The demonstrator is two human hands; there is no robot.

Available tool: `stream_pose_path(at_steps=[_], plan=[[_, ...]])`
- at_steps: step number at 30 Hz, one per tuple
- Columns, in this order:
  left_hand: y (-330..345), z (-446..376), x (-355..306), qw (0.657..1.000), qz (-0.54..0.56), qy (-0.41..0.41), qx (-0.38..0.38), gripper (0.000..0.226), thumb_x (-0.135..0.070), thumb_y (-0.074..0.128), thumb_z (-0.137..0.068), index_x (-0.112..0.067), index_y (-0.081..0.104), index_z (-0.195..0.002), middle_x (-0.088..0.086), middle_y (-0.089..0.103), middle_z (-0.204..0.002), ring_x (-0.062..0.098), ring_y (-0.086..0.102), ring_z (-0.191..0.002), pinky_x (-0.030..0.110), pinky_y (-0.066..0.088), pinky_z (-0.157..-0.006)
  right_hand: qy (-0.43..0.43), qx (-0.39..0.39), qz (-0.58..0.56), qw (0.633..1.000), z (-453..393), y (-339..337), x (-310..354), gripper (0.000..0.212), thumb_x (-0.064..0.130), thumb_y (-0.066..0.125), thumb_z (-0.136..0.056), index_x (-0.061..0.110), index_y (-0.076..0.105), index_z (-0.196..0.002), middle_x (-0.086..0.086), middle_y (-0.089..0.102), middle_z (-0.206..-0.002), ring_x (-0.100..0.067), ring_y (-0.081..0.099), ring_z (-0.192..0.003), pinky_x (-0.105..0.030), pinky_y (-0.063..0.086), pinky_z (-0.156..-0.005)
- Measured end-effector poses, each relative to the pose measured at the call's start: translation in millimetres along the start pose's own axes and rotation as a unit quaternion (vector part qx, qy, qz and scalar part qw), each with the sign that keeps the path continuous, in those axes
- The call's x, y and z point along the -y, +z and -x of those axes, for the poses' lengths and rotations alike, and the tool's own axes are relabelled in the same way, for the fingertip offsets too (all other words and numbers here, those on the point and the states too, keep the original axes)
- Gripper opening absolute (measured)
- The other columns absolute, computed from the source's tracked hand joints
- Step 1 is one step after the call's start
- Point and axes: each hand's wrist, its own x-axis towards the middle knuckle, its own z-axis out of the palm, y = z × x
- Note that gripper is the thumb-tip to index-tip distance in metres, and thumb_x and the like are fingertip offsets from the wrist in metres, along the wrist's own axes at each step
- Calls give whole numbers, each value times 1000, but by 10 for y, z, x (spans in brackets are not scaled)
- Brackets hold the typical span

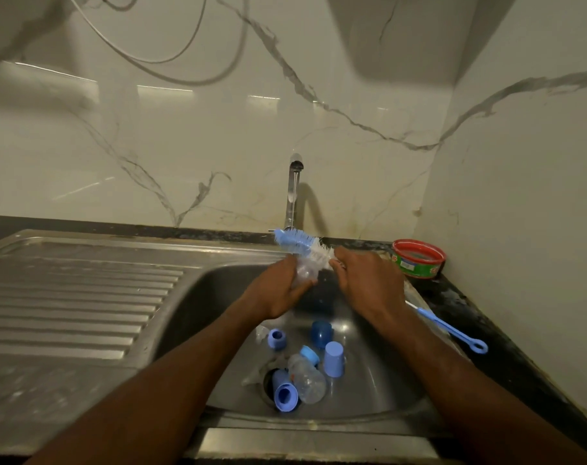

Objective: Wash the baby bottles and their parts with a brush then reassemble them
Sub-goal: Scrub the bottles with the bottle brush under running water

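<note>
From your head camera, your left hand (280,290) grips a clear bottle (304,271) above the steel sink (379,391); your right hand (366,280) holds the bristly blue-white brush (302,243) near the tap (293,193). Blue caps (334,359) and another bottle (307,379) crowd the drain; the ribbed drainboard (77,297) lies left.

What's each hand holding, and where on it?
Left hand grips a clear bottle round its body. Right hand grips the bottle brush at the handle end, just below the bristles.
</note>
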Motion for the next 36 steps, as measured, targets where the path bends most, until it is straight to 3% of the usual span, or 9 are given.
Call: stream_pose_path(at_steps=[5,11,15,20,23,26,30,33,36], plan=[[-103,21,271,986,1,-159,-48,46,-49,55,-100,-13,55,-127,7,65,-120,14,61,-103,32,50,-90,-8,-2,4,1000,104,23,-124,28,50,42,-103,34,62,-115,3,71,-96,-18,64,-85,-36,54,-73],[-69,31,38,999,-18,-22,-14,54,-62,44,-97,-22,53,-133,-1,63,-127,9,60,-111,38,52,-98,-1,-5,-15,1000,-2,68,82,26,45,41,-106,32,59,-121,2,71,-102,-18,65,-84,-38,57,-78],[-99,-15,76,988,-3,-112,-103,47,-56,48,-100,-20,54,-129,3,64,-123,13,62,-105,37,54,-92,3,-14,0,1000,5,42,36,29,48,40,-105,31,58,-119,1,71,-102,-19,66,-84,-40,58,-74],[-120,27,209,979,-20,-177,-99,42,-56,52,-99,-19,54,-118,4,65,-111,10,61,-91,31,52,-80,-1,-26,36,999,77,57,-73,28,48,40,-105,32,60,-115,2,72,-97,-18,64,-80,-32,51,-66],[-98,28,94,997,-13,-59,-55,47,-59,48,-99,-23,54,-129,0,63,-123,10,61,-106,37,52,-95,9,-16,21,1000,48,66,-23,28,47,40,-105,32,60,-119,1,72,-100,-19,66,-84,-38,57,-74],[-48,22,-15,993,-116,34,-9,63,-71,39,-94,-25,46,-137,-1,61,-132,12,60,-112,29,48,-92,14,-10,3,1000,-18,66,38,29,46,41,-106,30,58,-123,0,71,-105,-19,67,-87,-40,58,-79],[-28,-13,34,995,-68,-54,-48,51,-59,48,-99,-22,50,-134,1,61,-129,14,60,-111,39,52,-95,9,-28,-12,999,-2,57,-6,26,47,43,-105,32,59,-118,2,71,-101,-19,66,-84,-38,57,-73],[-118,18,175,985,-48,-153,-71,47,-57,52,-99,-19,54,-126,3,64,-118,13,60,-100,34,51,-88,0,-19,13,1000,76,75,-59,27,50,39,-104,34,59,-111,3,70,-93,-19,65,-81,-41,56,-73],[-164,73,168,989,-34,-139,-46,49,-58,51,-99,-19,56,-128,3,65,-121,13,60,-104,36,51,-93,5,-10,14,1000,85,96,-55,28,50,38,-104,33,58,-112,3,69,-91,-20,64,-80,-42,56,-73]])
